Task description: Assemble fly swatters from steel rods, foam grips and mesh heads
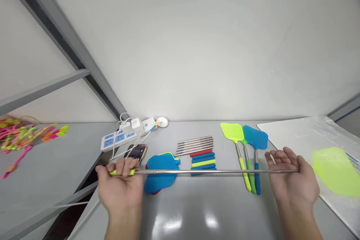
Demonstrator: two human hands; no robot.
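Observation:
A fly swatter with its telescopic metal rod [208, 171] pulled out long stretches level between my two hands. Its yellow-green handle is wrapped by the fingers of my left hand [120, 180], palm up. At the far end, my right hand [294, 182] holds the rod between thumb and palm, its fingers loosely curled. Just beyond that hand is a yellow-green swatter head [336, 172]; the join is hidden by the thumb. Behind the rod lie stacked blue swatter heads [161, 161], several loose metal rods [195, 144] and coloured handle grips [203, 157].
Assembled swatters in yellow [233, 132], green and blue [255, 137] lie right of the grips. A power strip [119, 138] with cables and a phone [137, 151] sit at the left. Plastic wrapping [303, 129] covers the right side. Bright tangled items [25, 133] lie far left.

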